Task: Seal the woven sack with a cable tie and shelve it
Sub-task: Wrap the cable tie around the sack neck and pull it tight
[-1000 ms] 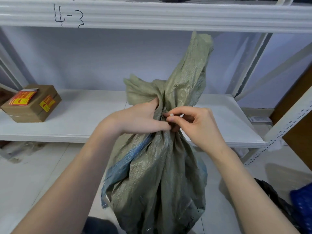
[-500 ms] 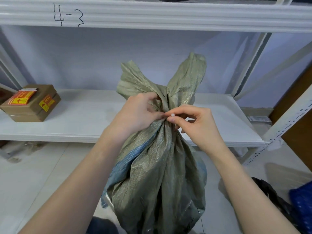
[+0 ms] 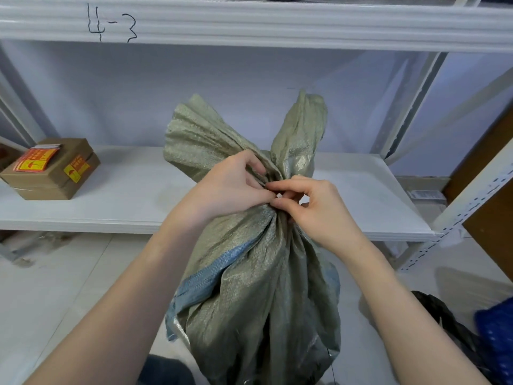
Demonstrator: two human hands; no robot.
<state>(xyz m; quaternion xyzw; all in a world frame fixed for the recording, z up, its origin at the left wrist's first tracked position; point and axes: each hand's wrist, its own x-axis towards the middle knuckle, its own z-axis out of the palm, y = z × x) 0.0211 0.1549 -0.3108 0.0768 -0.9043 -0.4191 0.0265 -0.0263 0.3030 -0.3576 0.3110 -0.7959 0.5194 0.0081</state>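
A grey-green woven sack (image 3: 258, 287) with a blue stripe stands upright on the floor in front of the white shelf (image 3: 125, 195). Its neck is bunched, and the loose top fans out above in two flaps. My left hand (image 3: 230, 187) squeezes the bunched neck from the left. My right hand (image 3: 313, 207) pinches at the same spot from the right, fingertips touching the left hand's. A small white bit of the cable tie (image 3: 279, 196) shows between the fingertips; the rest is hidden.
A brown cardboard box (image 3: 52, 168) with red and yellow stickers sits on the shelf at the left. An upper shelf beam (image 3: 277, 23) marked "4-3" runs overhead. Slanted shelf uprights (image 3: 472, 201) stand at right. A black bag (image 3: 444, 323) and a blue thing (image 3: 497, 334) lie on the floor at right.
The sack's tall right flap has dropped and the top has spread into two flaps. Both hands have stayed at the neck, the left shifting its grip slightly higher.
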